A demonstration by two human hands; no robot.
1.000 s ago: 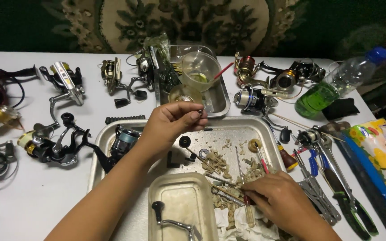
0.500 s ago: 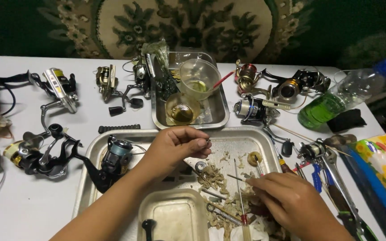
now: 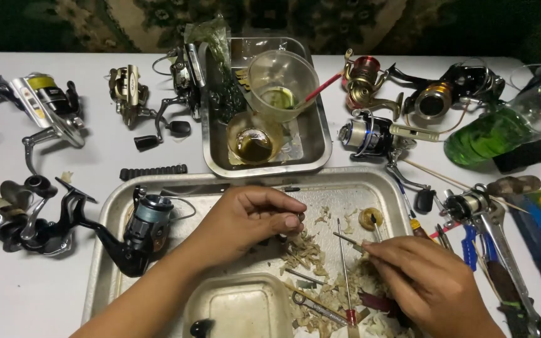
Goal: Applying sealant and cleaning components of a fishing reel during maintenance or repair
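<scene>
The left hand [image 3: 245, 219] is closed, thumb and forefinger pinched on a small dark metal part [image 3: 300, 217] held at the fingertips; the part is too small to identify. The right hand [image 3: 430, 285] is closed around a thin metal pick [image 3: 348, 241], whose tip points toward the left hand, with a short gap between tip and part.

Both hands work above the large rectangular steel tray [image 3: 380, 188]. On the tray floor beneath them lie pale shredded scraps [image 3: 305, 253], a slim red-handled screwdriver [image 3: 344, 275] and a small yellowish ring [image 3: 369, 218]. A black spinning reel with a blue-grey spool [image 3: 139, 228] rests at the tray's left end. A smaller stained metal pan [image 3: 239, 310] overlaps the tray's near edge.

Beyond the tray's far edge stands a deep steel pan [image 3: 317, 141] holding two clear plastic cups [image 3: 270, 106] with yellowish liquid. Right of the tray lie blue-handled pliers [image 3: 471, 241] and a clear plastic bottle of green liquid [image 3: 502, 128].
</scene>
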